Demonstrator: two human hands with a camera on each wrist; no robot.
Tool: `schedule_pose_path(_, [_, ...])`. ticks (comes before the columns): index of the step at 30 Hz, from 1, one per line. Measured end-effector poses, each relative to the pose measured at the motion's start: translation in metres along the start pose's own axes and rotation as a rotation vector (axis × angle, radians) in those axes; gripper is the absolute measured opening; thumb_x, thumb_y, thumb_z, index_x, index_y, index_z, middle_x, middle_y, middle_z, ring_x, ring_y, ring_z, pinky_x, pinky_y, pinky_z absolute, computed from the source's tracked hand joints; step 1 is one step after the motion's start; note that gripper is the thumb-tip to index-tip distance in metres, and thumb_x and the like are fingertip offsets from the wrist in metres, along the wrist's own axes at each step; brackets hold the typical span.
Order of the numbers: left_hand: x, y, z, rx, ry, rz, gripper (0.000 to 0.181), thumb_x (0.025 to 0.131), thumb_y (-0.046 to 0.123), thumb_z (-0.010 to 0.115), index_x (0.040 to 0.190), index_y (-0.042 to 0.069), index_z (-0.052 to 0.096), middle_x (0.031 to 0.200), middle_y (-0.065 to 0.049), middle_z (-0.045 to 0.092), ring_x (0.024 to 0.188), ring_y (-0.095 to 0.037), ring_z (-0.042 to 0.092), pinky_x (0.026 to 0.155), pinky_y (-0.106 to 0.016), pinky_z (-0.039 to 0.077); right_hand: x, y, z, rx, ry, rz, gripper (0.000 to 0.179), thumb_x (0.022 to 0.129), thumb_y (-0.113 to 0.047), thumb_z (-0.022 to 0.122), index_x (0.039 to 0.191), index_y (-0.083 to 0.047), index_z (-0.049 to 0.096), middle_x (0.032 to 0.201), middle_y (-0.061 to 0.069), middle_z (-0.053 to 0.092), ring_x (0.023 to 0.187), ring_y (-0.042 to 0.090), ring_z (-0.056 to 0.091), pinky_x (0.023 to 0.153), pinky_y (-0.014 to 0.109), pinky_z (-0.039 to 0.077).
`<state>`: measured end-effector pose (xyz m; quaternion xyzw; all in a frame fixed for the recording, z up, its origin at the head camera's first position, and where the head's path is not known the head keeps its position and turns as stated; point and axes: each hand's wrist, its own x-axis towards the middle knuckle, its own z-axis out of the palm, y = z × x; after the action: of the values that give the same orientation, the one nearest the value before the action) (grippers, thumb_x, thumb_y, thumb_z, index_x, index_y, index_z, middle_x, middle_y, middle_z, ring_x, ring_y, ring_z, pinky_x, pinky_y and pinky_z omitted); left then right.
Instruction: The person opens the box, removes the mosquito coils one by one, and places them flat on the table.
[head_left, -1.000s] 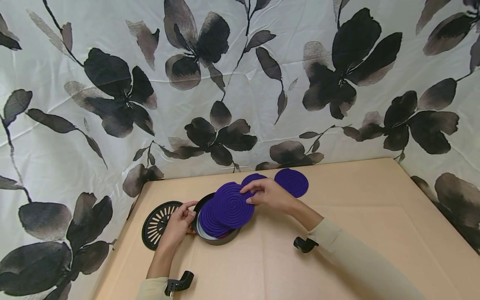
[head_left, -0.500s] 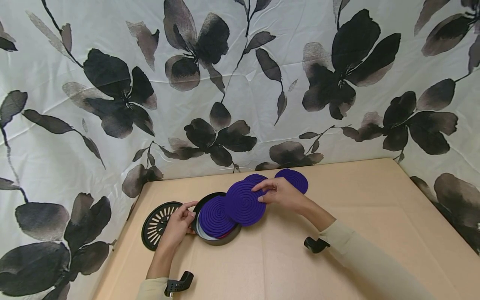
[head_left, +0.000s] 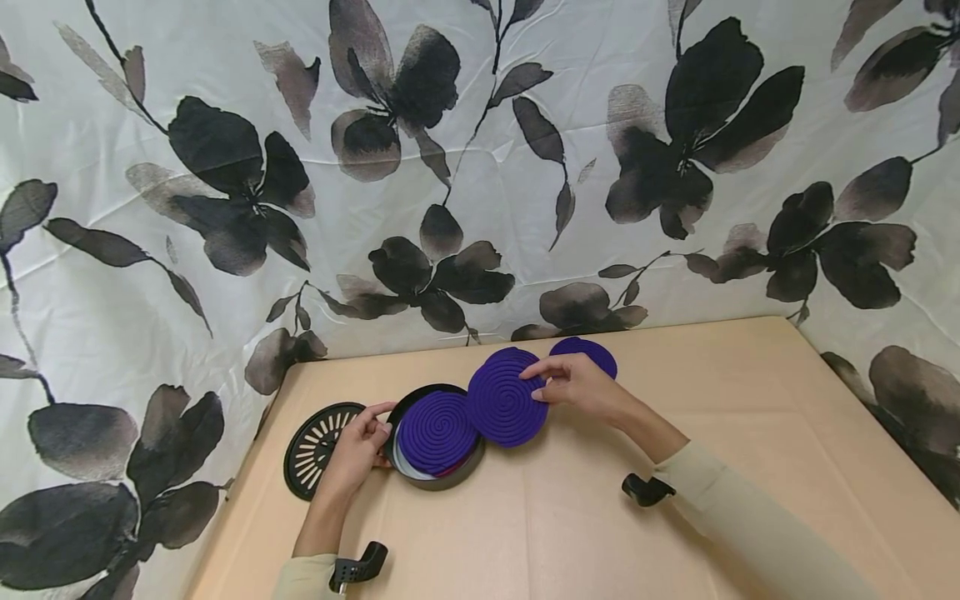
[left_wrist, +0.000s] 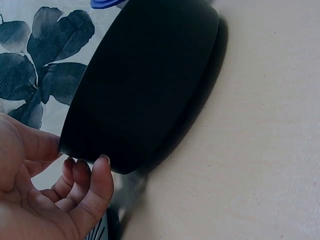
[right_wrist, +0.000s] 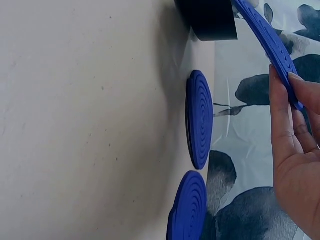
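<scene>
My right hand (head_left: 581, 387) pinches a round purple spiral coaster (head_left: 506, 404) between thumb and fingers, up off the table. In the right wrist view this coaster (right_wrist: 267, 42) is seen edge-on, tilted. To its left stands a round black holder (head_left: 453, 481), with more purple coasters (head_left: 435, 433) inside and a bit of white and red showing beneath them. My left hand (head_left: 354, 450) grips the holder's left side, and its fingertips meet the dark wall (left_wrist: 135, 90) in the left wrist view. Behind my right hand lies another purple coaster (head_left: 588, 352), partly covered.
A black slotted disc (head_left: 300, 450) lies left of the holder, partly behind my left hand. In the right wrist view, two small piles of coasters, a nearer pile (right_wrist: 187, 210) and a farther pile (right_wrist: 202, 120), rest near the table's back edge. A floral cloth (head_left: 465, 167) hangs behind.
My right hand has carried the coaster rightward and slightly back, off the top of the holder, uncovering the coaster inside. The left hand stays on the holder.
</scene>
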<state>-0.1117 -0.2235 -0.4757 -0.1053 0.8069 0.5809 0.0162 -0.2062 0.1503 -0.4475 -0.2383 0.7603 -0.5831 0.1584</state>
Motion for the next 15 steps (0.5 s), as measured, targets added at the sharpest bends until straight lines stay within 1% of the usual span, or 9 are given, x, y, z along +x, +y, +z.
schedule_pose_path(4, [0.001,0.0,0.0,0.006,0.002,-0.002,0.037,0.105,0.005,0.05,0.142,0.01,0.056,0.093,-0.007,0.046,0.071,-0.019,0.053,0.056,-0.029,0.057,-0.003,0.001,-0.004,0.022,0.006,0.011,0.031,0.088,-0.002,0.074,0.118,-0.004,0.073,0.094,0.013,0.061,0.08,0.013,0.062,0.078,0.035,0.062])
schedule_pose_path(10, [0.003,0.0,0.0,0.004,0.004,-0.009,0.038,0.105,0.004,0.05,0.141,0.01,0.056,0.093,-0.007,0.047,0.07,-0.018,0.054,0.055,-0.029,0.056,-0.006,0.004,-0.012,-0.004,0.039,0.026,0.031,0.087,-0.003,0.076,0.118,-0.009,0.074,0.097,0.007,0.059,0.087,0.017,0.056,0.074,0.026,0.059])
schedule_pose_path(15, [0.003,-0.001,0.0,0.002,0.003,-0.007,0.038,0.105,0.004,0.05,0.142,0.01,0.056,0.093,-0.006,0.046,0.07,-0.018,0.053,0.056,-0.029,0.056,-0.008,0.008,-0.019,-0.022,0.051,0.029,0.031,0.087,-0.004,0.076,0.118,-0.009,0.074,0.098,0.008,0.061,0.088,0.017,0.058,0.074,0.025,0.059])
